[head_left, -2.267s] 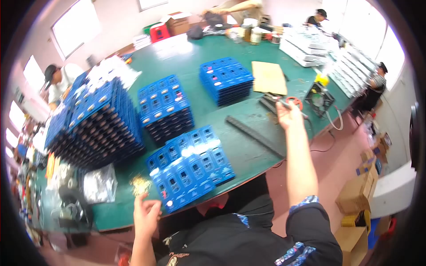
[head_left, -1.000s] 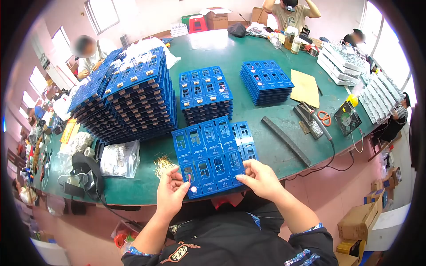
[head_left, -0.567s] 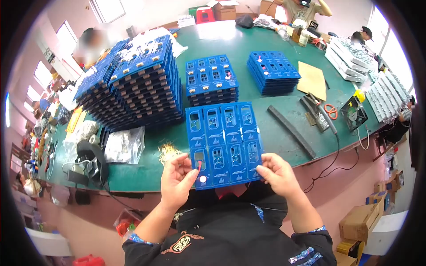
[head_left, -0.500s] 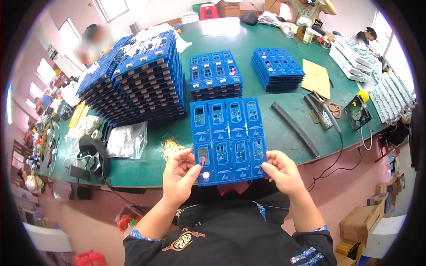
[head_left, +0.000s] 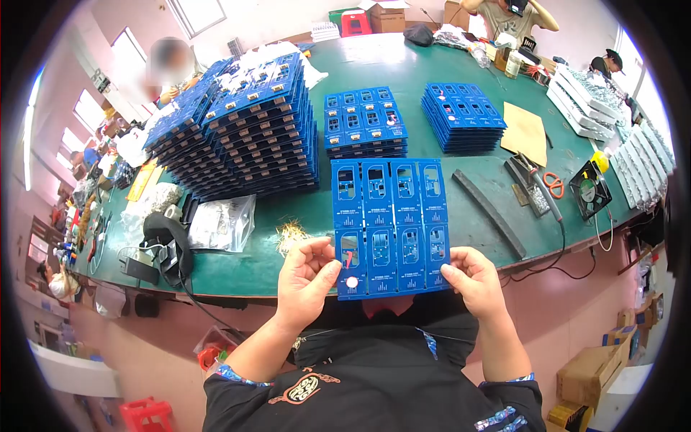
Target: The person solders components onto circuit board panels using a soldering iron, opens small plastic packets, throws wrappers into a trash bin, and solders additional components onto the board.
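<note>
A blue circuit board panel (head_left: 391, 223), divided into several cut-out sections, is held up in front of me at the table's near edge. My left hand (head_left: 308, 282) pinches its lower left side, thumb on the front face. On the opposite edge my right hand (head_left: 475, 279) is closed the same way. Near my left thumb the panel carries a round white sticker (head_left: 351, 282) and a small red strip (head_left: 350, 259). Behind it lie a short stack of blue panels (head_left: 366, 122) and another stack (head_left: 463, 119) to its right.
A tall stack of panels (head_left: 266, 137) stands at left on the green table (head_left: 374, 61). Nearby are a plastic bag (head_left: 222, 222) and wire clippings (head_left: 291, 236). At right lie a dark bar (head_left: 489, 214), soldering iron (head_left: 545, 194), orange scissors (head_left: 553, 185) and a fan (head_left: 590, 189). Other people sit around the table.
The whole scene has shifted right in view as the head turned slightly left. Both hands keep their hold on the panel, which looks a little more upright.
</note>
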Tool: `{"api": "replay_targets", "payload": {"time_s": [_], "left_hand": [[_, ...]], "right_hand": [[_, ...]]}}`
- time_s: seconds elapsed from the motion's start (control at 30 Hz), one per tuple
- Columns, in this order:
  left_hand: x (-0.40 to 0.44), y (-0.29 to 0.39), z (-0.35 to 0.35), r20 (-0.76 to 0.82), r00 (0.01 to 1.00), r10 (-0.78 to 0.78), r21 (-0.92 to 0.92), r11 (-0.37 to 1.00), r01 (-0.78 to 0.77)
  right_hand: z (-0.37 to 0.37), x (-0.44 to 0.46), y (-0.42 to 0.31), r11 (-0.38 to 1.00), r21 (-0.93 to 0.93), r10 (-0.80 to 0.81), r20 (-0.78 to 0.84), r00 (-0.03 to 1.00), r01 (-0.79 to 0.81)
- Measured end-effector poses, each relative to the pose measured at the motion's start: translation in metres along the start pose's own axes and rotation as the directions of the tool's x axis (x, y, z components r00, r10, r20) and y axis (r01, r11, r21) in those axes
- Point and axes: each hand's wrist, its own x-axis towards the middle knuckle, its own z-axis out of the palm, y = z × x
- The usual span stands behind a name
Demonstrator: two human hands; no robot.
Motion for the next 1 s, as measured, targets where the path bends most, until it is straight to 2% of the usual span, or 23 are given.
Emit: {"api": "replay_targets", "payload": {"time_s": [0.23, 0.47, 0.67, 0.7, 0.77, 0.8, 0.83, 0.9, 0.93, 0.97, 1.0], "left_hand": [[0.017, -0.004, 0.001, 0.029, 1.000, 0.003, 0.132, 0.991, -0.007], [0.031, -0.012, -0.004, 0.049, 0.998, 0.035, 0.107, 0.993, -0.040], [0.039, -0.010, -0.011, 0.056, 0.998, -0.026, 0.145, 0.989, 0.018], [0.040, -0.011, -0.010, 0.060, 0.997, -0.039, 0.166, 0.986, 0.028], [0.042, -0.015, -0.008, 0.101, 0.992, -0.071, 0.228, 0.973, 0.046], [0.045, -0.015, -0.006, 0.136, 0.989, -0.051, 0.120, 0.992, 0.034], [0.048, -0.014, -0.003, 0.171, 0.985, -0.029, 0.011, 1.000, 0.027], [0.054, -0.017, 0.002, 0.203, 0.979, -0.005, -0.343, 0.936, 0.076], [0.055, -0.030, -0.011, 0.309, 0.937, -0.165, -0.462, 0.835, 0.299], [0.062, -0.018, -0.007, 0.436, 0.861, -0.260, -0.647, 0.575, 0.501], [0.066, -0.005, -0.001, 0.463, 0.861, -0.211, -0.611, 0.628, 0.482]], "right_hand": [[0.000, 0.005, -0.002, 0.991, -0.078, -0.108, -0.008, 0.994, 0.107], [0.001, 0.013, -0.005, 0.983, -0.135, -0.126, -0.014, 0.992, 0.123], [0.005, 0.020, -0.011, 0.985, -0.055, -0.169, -0.079, 0.982, 0.165], [0.003, 0.022, -0.016, 0.915, -0.258, -0.327, -0.026, 0.945, 0.309], [-0.004, 0.023, -0.030, 0.602, -0.590, -0.564, 0.164, 0.810, 0.538], [0.003, 0.024, -0.040, 0.492, -0.622, -0.642, 0.213, 0.736, 0.609], [0.008, 0.027, -0.040, 0.350, -0.634, -0.742, 0.261, 0.617, 0.689], [0.016, 0.026, -0.043, 0.141, -0.622, -0.775, 0.414, 0.476, 0.770], [0.020, 0.026, -0.039, 0.088, -0.599, -0.769, 0.468, 0.437, 0.796], [0.023, 0.025, -0.039, 0.008, -0.593, -0.736, 0.541, 0.406, 0.805], [0.028, 0.026, -0.038, -0.023, -0.578, -0.725, 0.571, 0.385, 0.815]]}}
